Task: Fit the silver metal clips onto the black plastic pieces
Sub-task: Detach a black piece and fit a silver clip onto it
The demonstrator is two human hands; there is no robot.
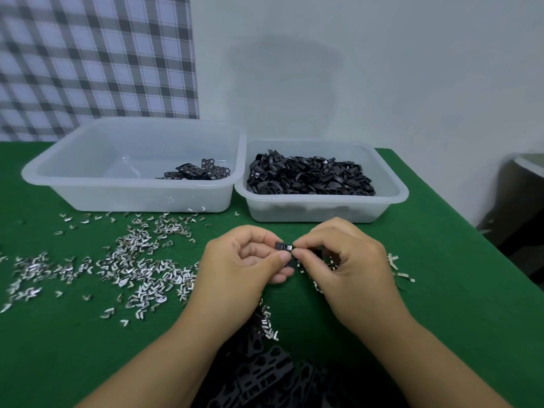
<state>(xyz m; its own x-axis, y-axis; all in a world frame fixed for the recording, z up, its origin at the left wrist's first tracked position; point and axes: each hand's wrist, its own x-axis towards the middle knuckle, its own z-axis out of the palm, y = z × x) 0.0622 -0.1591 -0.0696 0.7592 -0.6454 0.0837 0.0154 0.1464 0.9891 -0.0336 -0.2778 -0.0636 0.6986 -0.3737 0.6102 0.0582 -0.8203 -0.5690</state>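
A small black plastic piece (284, 246) is pinched between the fingertips of my left hand (244, 266) and my right hand (341, 260), a little above the green table. A glint of silver shows at its right end, under my right fingertips. Whether a clip sits on it I cannot tell. Loose silver metal clips (138, 266) lie scattered over the table to the left. More clips (396, 267) peek out beside my right hand. A heap of black plastic frames (265, 375) lies between my forearms at the near edge.
Two translucent tubs stand at the back. The left tub (88, 184) holds a few flat black frames (197, 172). The right tub (391, 198) is heaped with small black pieces (309, 176). The green table (441, 290) ends at the right, beside a dark object (521, 207).
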